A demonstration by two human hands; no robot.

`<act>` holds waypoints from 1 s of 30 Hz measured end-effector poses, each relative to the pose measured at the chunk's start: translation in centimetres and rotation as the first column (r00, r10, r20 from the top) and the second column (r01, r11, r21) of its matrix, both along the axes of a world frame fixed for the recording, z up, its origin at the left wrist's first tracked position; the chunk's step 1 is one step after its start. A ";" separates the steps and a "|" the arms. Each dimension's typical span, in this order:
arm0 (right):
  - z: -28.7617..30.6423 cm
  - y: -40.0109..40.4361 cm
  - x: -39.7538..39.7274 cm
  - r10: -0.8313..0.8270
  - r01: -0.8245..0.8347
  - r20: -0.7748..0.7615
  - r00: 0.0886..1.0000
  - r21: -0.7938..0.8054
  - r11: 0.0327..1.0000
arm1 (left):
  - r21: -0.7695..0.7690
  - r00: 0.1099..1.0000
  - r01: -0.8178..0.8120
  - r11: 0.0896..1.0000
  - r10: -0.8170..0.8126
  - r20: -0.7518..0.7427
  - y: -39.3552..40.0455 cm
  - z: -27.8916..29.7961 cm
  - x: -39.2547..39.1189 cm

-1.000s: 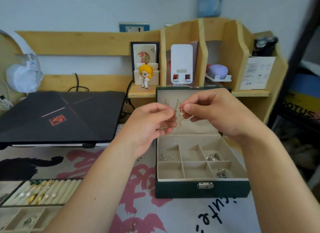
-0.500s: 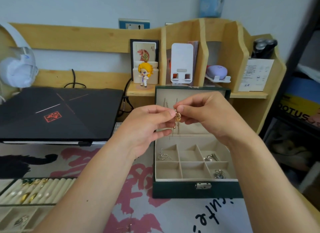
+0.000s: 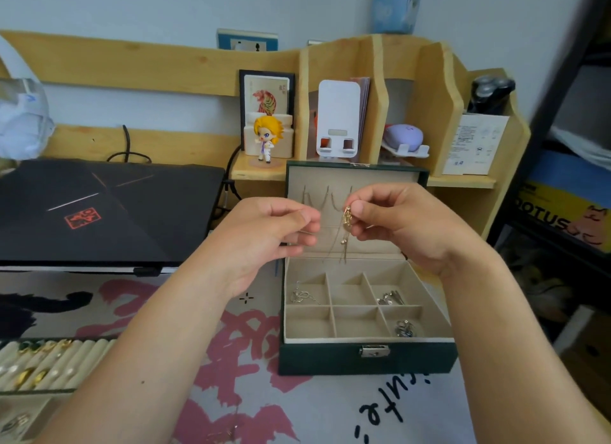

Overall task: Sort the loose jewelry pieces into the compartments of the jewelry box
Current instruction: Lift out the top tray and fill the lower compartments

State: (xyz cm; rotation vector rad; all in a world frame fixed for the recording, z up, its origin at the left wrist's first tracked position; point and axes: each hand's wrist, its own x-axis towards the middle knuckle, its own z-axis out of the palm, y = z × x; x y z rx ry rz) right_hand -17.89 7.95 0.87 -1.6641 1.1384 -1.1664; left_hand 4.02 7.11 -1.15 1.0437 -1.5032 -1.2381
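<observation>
A dark green jewelry box [image 3: 330,357] stands open on the desk mat, its lid [image 3: 390,176] upright with thin chains hanging inside. Silver pieces lie in the back left compartment [image 3: 302,296], the back right compartment [image 3: 390,299] and the front right compartment [image 3: 405,328]; the other compartments are bare. My right hand [image 3: 406,225] pinches a gold necklace [image 3: 346,218] by its pendant above the box, and its chain dangles toward the back compartments. My left hand [image 3: 264,235] is a little to the left, fingers pinched on a thin strand of that chain.
A beige ring tray [image 3: 49,361] with gold and green pieces lies at the lower left. Another small gold piece [image 3: 228,433] rests on the mat near the bottom edge. A shut black laptop [image 3: 99,212] lies left. Behind the box is a wooden shelf [image 3: 439,113] with a figurine [image 3: 266,139].
My hands were together on the pendant; now the left hand has drawn away to the left while the right keeps the pendant. The box contents are unchanged.
</observation>
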 end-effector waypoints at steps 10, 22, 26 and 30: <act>-1.6 -1.4 -2.3 -0.215 0.255 -0.412 0.886 0.045 0.966 | 0.008 0.966 0.006 1.000 -0.008 0.260 -0.4 -0.7 -0.1; -6.9 -4.2 -0.2 -0.164 0.275 -0.712 0.683 0.043 0.960 | -0.016 0.886 0.010 1.000 -0.002 0.464 0.0 -1.4 -0.9; -6.4 -4.1 -0.4 -0.187 0.286 -0.706 0.683 0.023 0.958 | -0.021 0.882 0.010 1.000 0.001 0.472 0.0 -1.5 -0.9; -5.3 -3.6 -0.8 -0.201 0.278 -0.691 0.694 -0.001 0.961 | -0.019 0.881 0.014 1.000 -0.004 0.473 0.0 -1.4 -0.9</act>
